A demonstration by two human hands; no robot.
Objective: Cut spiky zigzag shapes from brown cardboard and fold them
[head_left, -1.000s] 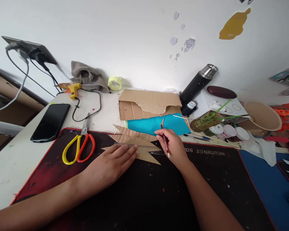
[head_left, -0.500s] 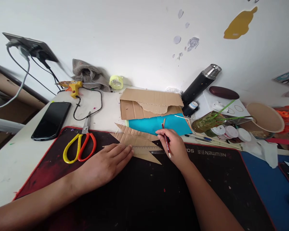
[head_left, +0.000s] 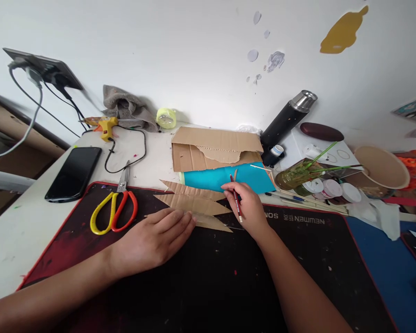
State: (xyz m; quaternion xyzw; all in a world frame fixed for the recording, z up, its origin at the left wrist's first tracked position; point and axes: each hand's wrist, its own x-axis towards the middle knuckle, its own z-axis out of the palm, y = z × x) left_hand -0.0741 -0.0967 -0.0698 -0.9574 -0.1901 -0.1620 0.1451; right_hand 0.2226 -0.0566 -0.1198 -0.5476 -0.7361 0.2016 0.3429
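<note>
My left hand lies with its fingers stretched over a clear ruler and the lower edge of some brown cardboard with pointed ends. Part of the ruler and the cardboard's left side are hidden beneath it. Between the fingers of my right hand is a red and black pencil, slanted, its white end towards me. This hand rests beside the cardboard's right points. Scissors with one yellow and one red handle lie to the left of my left hand.
Behind the cardboard are a turquoise sheet and a larger cardboard piece. A phone and a yellow glue gun lie left. A black flask, a glass jar with green stems and paint pots stand right.
The ruler has shifted towards me, down to the cardboard's lower edge, and its scale shows less. My left hand has slid slightly with it. My right hand still holds the pencil.
</note>
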